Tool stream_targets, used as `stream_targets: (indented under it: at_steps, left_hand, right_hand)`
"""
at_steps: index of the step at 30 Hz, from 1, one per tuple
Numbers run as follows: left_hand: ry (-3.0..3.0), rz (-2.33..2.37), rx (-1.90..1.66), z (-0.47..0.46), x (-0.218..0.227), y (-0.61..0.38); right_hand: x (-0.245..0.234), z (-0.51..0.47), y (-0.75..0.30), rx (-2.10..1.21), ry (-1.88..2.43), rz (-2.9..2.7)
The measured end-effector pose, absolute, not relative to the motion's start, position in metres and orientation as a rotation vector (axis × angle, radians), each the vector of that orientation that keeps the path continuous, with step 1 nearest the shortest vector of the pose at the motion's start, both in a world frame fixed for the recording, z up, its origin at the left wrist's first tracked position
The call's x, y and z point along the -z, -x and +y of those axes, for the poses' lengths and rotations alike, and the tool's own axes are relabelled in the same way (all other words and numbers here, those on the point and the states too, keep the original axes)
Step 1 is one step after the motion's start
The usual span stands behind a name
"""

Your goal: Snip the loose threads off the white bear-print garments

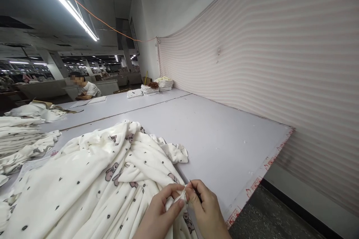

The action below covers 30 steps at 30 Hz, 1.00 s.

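A large heap of soft white fabric (92, 179), printed with pink animal figures and small dark marks, lies bunched over the near left of the table. At its right edge my left hand (164, 209) pinches a gathered bit of this cloth between thumb and fingers. My right hand (206, 207) is closed beside it, its fingertips meeting the same edge. In the right hand sits a small dark pointed tool (199, 196), its thin tip showing above the index finger; most of it is hidden, so its exact kind is unclear.
The pale table (218, 134) has red-printed tape along its right edge. More white garments (22, 134) are piled at left. Folded stacks (164, 84) stand at the far end. A person (88, 87) leans there. A striped cloth (252, 52) hangs along the right.
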<state>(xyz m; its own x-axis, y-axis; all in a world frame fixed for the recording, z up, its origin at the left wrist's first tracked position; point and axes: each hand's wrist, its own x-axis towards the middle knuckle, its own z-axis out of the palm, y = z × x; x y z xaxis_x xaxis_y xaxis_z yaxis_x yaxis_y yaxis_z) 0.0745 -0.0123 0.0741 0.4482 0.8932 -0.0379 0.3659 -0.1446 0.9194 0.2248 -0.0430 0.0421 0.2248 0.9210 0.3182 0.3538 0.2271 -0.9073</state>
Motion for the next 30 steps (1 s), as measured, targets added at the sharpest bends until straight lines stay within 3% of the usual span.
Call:
stream_targets:
  at_steps: [7,11,22,26,30]
  left_hand:
    - [-1.472,1.038,-0.787,-0.005,-0.071,-0.077]
    - [-1.257,0.953,-0.791,-0.002,-0.065,-0.074]
    - [-1.601,0.997,-0.743,-0.002,-0.080,-0.080]
    - [-1.651,1.228,-1.132,0.022,-0.107,-0.065]
    - [-1.117,1.456,-1.650,0.054,-0.162,-0.022]
  right_hand:
    - [-0.046,-0.045,-0.227,-0.819,1.253,-1.263]
    - [-0.049,-0.051,-0.238,-0.761,1.296,-1.424]
    - [-0.053,-0.040,-0.240,-0.825,1.274,-1.326]
    - [-0.045,-0.040,-0.246,-0.900,1.247,-1.034]
    - [-0.021,-0.036,-0.256,-0.915,1.334,-0.905]
